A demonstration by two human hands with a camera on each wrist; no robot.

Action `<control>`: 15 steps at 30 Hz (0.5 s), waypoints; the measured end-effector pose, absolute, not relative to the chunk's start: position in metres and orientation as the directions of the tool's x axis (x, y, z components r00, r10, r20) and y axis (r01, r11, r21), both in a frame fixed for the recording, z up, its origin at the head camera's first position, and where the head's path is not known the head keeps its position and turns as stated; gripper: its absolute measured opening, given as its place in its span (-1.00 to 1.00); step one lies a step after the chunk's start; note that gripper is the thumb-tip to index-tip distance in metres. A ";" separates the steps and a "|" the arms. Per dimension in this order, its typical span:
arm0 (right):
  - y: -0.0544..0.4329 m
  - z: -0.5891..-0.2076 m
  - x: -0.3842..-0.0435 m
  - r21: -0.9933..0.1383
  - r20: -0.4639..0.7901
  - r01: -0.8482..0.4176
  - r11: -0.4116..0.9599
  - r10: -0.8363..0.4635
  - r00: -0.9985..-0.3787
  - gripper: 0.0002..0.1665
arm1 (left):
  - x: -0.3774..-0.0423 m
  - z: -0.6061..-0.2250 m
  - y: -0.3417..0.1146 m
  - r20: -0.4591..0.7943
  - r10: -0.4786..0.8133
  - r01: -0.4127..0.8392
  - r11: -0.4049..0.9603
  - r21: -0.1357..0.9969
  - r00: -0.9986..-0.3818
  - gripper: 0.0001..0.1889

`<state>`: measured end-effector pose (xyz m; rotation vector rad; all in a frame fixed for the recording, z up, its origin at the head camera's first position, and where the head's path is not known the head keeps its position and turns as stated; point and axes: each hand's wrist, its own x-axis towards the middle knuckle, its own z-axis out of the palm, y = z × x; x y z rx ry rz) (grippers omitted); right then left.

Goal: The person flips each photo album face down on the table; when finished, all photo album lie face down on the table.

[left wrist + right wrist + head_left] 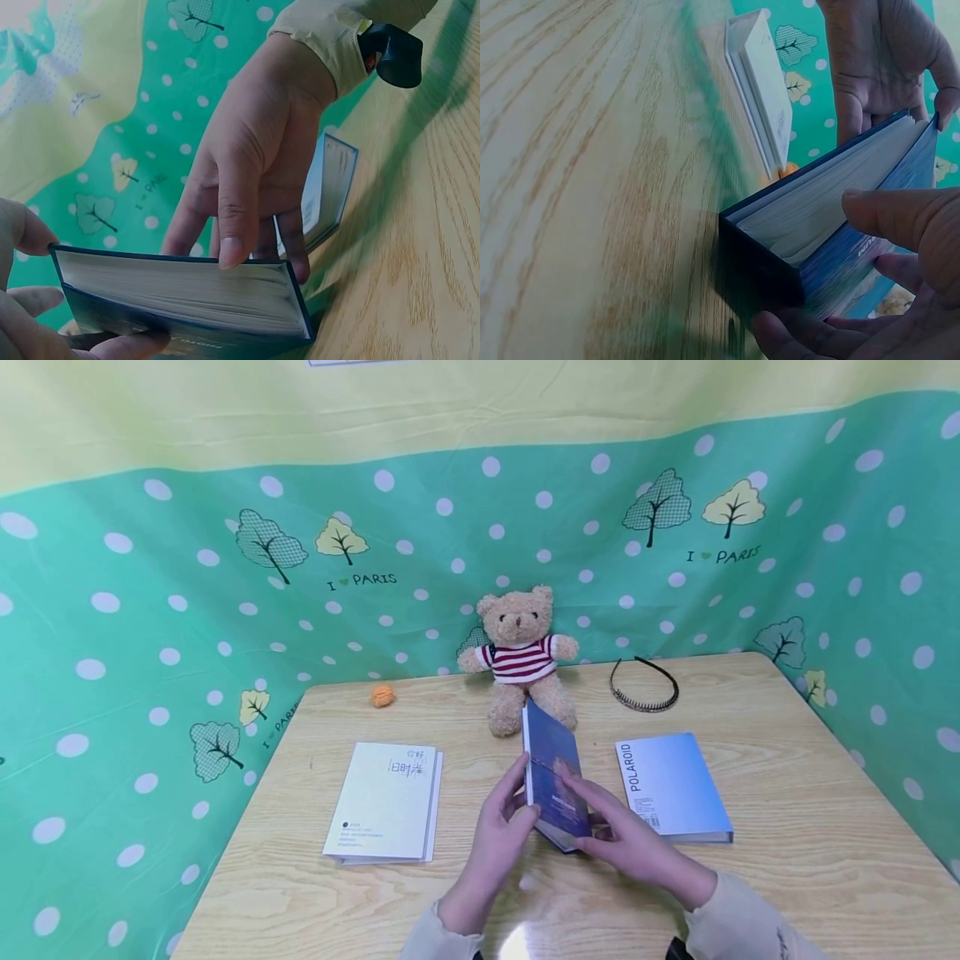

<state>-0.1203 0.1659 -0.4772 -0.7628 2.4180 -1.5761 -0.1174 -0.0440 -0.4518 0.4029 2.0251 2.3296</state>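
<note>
A dark blue photo album stands tilted between my two hands above the middle of the table, its pages showing along one edge. My left hand grips its left side, with the thumb at the near end and the fingers partly hidden behind it. My right hand holds the lower right part, some fingers across the cover and the thumb at the near edge. In the right wrist view, the right hand has its thumb by the page edges and fingers at the cover and spine.
A white album lies at left, a blue-and-white Polaroid album at right. Behind sit a teddy bear in a striped shirt, a small orange object and a black toothed headband. A dotted green curtain encloses the wooden table.
</note>
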 end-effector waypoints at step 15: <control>0.165 -0.477 -0.119 -0.905 0.115 -0.284 0.318 -0.460 -0.881 -0.04 | -0.115 -0.450 -0.048 0.127 0.182 0.087 -0.213 0.973 -0.975 -0.28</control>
